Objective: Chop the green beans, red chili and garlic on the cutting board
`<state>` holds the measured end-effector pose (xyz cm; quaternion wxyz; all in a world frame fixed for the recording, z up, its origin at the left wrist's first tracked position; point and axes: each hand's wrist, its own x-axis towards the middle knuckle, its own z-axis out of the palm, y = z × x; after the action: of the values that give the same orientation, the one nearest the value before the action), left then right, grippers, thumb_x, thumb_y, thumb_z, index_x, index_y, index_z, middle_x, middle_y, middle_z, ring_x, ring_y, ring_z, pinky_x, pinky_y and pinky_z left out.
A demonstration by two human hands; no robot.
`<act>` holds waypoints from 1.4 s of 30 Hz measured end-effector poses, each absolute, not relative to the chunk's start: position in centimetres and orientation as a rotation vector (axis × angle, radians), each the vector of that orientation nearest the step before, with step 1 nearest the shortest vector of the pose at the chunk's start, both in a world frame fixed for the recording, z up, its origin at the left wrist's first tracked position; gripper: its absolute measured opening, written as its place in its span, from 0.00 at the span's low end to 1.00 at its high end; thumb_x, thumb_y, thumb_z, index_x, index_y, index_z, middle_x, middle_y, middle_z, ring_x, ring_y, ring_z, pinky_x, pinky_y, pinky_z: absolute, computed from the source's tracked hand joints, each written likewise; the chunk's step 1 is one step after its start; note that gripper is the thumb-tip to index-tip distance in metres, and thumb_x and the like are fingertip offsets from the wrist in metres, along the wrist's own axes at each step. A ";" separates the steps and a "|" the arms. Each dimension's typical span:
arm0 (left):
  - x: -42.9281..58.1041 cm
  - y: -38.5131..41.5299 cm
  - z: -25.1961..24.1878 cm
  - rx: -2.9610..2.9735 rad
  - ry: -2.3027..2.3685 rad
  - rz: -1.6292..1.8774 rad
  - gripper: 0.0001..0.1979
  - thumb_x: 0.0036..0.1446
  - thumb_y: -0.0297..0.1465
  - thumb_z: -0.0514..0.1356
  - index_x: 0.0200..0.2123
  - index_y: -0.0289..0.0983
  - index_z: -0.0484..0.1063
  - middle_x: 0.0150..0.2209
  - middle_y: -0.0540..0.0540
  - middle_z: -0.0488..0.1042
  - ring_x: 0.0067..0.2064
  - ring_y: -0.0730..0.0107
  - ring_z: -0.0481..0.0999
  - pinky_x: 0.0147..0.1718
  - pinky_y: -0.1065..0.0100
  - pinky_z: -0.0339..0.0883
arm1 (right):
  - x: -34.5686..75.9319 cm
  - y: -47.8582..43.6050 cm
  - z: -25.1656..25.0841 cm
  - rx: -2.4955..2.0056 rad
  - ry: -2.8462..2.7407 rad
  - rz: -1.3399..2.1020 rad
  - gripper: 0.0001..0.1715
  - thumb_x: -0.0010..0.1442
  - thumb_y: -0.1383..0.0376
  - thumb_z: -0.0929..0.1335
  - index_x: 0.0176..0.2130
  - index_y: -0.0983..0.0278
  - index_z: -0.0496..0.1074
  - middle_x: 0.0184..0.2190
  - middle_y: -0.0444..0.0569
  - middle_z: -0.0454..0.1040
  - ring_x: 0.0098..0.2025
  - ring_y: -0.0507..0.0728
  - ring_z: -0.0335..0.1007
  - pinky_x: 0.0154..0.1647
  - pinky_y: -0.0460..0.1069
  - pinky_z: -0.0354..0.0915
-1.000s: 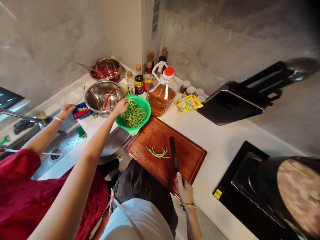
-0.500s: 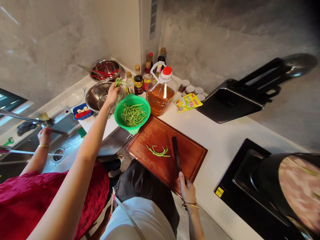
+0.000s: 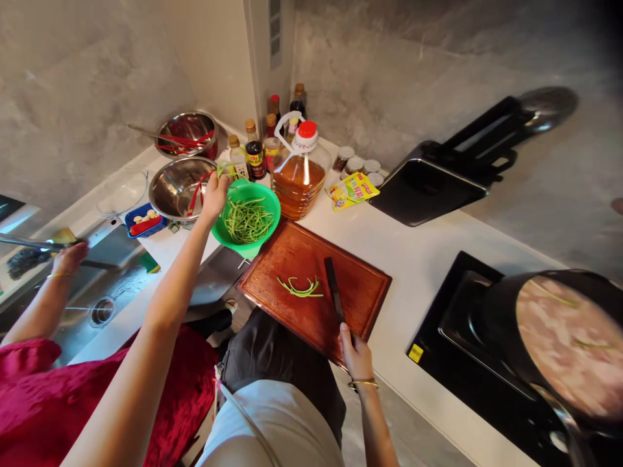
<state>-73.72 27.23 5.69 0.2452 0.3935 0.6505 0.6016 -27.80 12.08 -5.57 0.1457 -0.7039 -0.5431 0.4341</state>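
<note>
My left hand (image 3: 214, 196) is closed on a few green beans (image 3: 224, 170), whose tips stick out above the fingers. It hovers at the left rim of a green plastic bowl (image 3: 270, 237) heaped with green beans (image 3: 249, 220). A steel bowl (image 3: 160, 188), with a red strip showing in it, stands just left of that hand. In my right hand (image 3: 355, 352) is the handle of a dark-bladed knife (image 3: 333, 282), its blade over the wooden cutting board (image 3: 302, 246). Several bean pieces (image 3: 299, 288) lie on the board, left of the blade.
A pot (image 3: 501, 324) of pale food sits on the black cooktop (image 3: 438, 363). Behind the board are an oil jug (image 3: 298, 185), a yellow packet (image 3: 353, 190) and a knife block (image 3: 423, 188). A co-worker's hand (image 3: 68, 258) is at the sink (image 3: 78, 331).
My view has shifted slightly, so more of the pot shows. My left hand with the beans has come a little lower beside the green bowl. The knife stays over the board.
</note>
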 end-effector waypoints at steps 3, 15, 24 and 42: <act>-67.5 24.2 7.9 1.319 1.814 1.602 0.13 0.62 0.43 0.50 0.39 0.40 0.64 0.33 0.48 0.68 0.37 0.68 0.71 0.38 0.65 0.66 | -27.8 12.0 -5.6 -2.035 -1.542 1.230 0.34 0.54 0.37 0.57 0.21 0.61 0.68 0.14 0.48 0.69 0.22 0.58 0.70 0.19 0.48 0.60; -50.5 16.0 -6.9 1.979 1.759 0.272 0.13 0.64 0.32 0.43 0.44 0.39 0.64 0.44 0.38 0.68 0.44 0.58 0.72 0.45 0.57 0.66 | -26.8 11.4 -6.1 -2.093 -1.464 1.247 0.35 0.53 0.36 0.56 0.23 0.61 0.69 0.15 0.48 0.70 0.24 0.58 0.71 0.20 0.47 0.61; -49.6 17.6 -3.8 1.991 1.805 0.110 0.24 0.55 0.41 0.53 0.54 0.40 0.61 0.52 0.32 0.67 0.52 0.49 0.69 0.49 0.50 0.64 | -26.8 10.9 -6.7 -2.114 -1.472 1.244 0.35 0.54 0.37 0.56 0.24 0.61 0.70 0.15 0.47 0.70 0.23 0.57 0.71 0.21 0.47 0.61; -87.1 -7.1 -0.7 1.817 2.420 0.688 0.32 0.50 0.37 0.49 0.59 0.60 0.49 0.39 0.51 0.77 0.46 0.54 0.76 0.46 0.39 0.66 | -27.8 10.2 -7.5 -2.086 -1.724 1.285 0.33 0.58 0.40 0.56 0.26 0.61 0.71 0.18 0.48 0.73 0.26 0.57 0.72 0.26 0.48 0.62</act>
<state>-87.12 -7.07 -0.72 0.0192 0.5853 0.7797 0.2216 -27.77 10.20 -7.48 0.0728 -0.6944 -0.5741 0.4277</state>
